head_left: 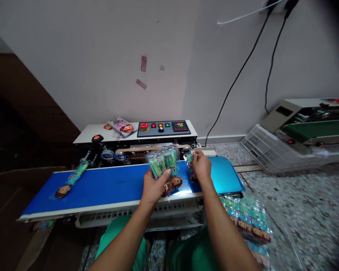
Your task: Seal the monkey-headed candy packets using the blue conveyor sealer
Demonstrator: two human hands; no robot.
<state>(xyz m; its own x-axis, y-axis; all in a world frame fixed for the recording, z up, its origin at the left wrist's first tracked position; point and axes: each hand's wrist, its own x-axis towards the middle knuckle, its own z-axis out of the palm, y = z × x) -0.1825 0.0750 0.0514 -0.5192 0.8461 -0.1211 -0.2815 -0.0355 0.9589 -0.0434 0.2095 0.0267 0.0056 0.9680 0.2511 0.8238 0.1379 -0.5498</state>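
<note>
My left hand point(154, 186) is closed around a stack of clear packets point(164, 162) with green sticks and cartoon-face cards, held over the blue conveyor belt point(107, 186). My right hand point(201, 166) pinches a single packet point(189, 160) at the belt's right end, next to the sealing rollers point(121, 153). Another sealed packet point(72, 181) lies on the belt's far left. Green-clad knees show below the machine.
The sealing machine's control panel point(164, 128) has a red button and display; a printed packet point(121, 126) rests on its top. A pile of packets point(247, 220) lies on the floor at my right. A white crate point(267, 150) and a second sealer point(313, 124) stand at right.
</note>
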